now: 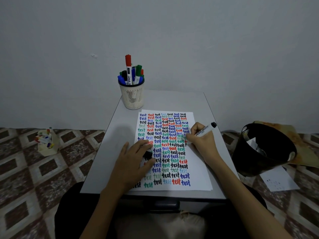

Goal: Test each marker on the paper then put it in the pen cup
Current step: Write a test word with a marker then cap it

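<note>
Right hand (201, 140) grips a white-barrelled black marker (204, 131), tip on the written-over white paper sheet (198, 169). Left hand (134, 163) rests on the sheet, pinching a small black cap (148, 154).

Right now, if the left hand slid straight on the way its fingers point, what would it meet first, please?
Probably nothing but the paper under the left hand: the line runs toward the sheet's far edge, passing between the pen cup and the right hand holding the marker.
</note>
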Demonstrator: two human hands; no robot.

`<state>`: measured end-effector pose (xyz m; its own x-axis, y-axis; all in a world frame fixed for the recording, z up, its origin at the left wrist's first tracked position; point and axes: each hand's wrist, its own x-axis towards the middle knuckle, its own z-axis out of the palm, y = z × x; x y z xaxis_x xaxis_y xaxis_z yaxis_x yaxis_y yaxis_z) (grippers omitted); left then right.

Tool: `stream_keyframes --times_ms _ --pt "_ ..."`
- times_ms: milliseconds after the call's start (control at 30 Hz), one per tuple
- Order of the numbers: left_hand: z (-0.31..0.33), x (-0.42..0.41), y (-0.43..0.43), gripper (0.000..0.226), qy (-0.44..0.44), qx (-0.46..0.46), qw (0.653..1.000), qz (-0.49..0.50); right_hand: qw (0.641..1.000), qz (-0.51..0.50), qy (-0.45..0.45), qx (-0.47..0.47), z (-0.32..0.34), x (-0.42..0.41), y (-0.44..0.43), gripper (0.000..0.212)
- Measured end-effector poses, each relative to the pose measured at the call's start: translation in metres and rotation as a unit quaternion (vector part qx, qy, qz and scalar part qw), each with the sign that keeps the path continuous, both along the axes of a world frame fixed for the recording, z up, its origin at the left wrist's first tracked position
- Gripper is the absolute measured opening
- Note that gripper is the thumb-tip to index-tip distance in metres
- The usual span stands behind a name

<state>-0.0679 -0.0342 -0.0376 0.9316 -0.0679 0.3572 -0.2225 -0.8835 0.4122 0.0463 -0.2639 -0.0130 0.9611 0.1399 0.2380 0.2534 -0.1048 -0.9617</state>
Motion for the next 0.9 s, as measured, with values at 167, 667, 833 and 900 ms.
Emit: stream_keyframes --times_ms 167,667,833,900 --pt "0.0026 -0.0007 -0.0008 0.063 -0.005 -0.002 1.000 0.008 1.000 0.007 0.016 -0.016 0.0013 0.0004 0.0004 0.021" --pt "0.0047 -0.0012 -0.0001 0.063 0.006 0.000 1.000 0.012 1.000 -0.002 -0.001 -0.003 0.0037 -0.0027 -0.0003 0.036" --pt "0.0054 -0.0014 -0.0006 0.062 0.010 -0.001 1.000 0.009 0.999 -0.027 0.011 0.025 0.0025 -0.0029 0.0000 0.037" --pt "0.0053 -0.0012 -0.0006 0.063 0.009 0.001 1.000 0.010 0.999 -0.031 0.005 0.031 0.0032 -0.0036 -0.0002 0.033"
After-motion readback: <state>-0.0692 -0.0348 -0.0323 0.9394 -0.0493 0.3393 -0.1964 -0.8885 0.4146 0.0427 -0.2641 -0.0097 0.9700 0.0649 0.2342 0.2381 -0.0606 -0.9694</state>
